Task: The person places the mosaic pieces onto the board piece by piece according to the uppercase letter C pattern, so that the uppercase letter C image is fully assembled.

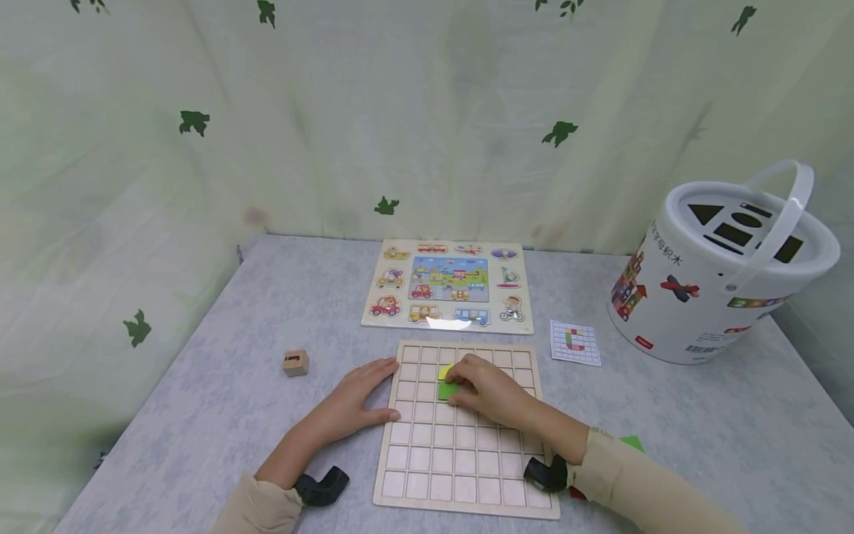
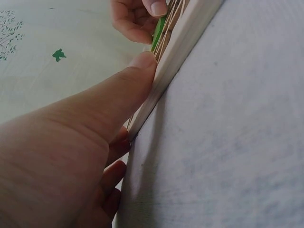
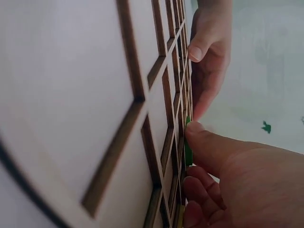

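A wooden grid board [image 1: 442, 461] lies flat on the table in front of me. My right hand [image 1: 492, 391] pinches a green square tile [image 1: 445, 391] between thumb and fingers, low over a cell in the upper middle of the grid. Just beyond that tile, a yellow piece [image 1: 443, 371] lies in the neighbouring cell, partly covered by the fingers. At the board's left edge rests my left hand [image 1: 355, 403], its thumb and fingers extended and spread along the frame. The left wrist view shows the thumb [image 2: 135, 71] against the rim.
A pattern card [image 1: 575, 343] lies right of the board, with a lidded white bucket [image 1: 694, 297] beyond. A vehicle picture puzzle [image 1: 448, 285] lies behind the board, a small wooden cube [image 1: 296, 363] to the left. Green [image 1: 632, 443] and red pieces [image 1: 577, 492] show beside the right sleeve.
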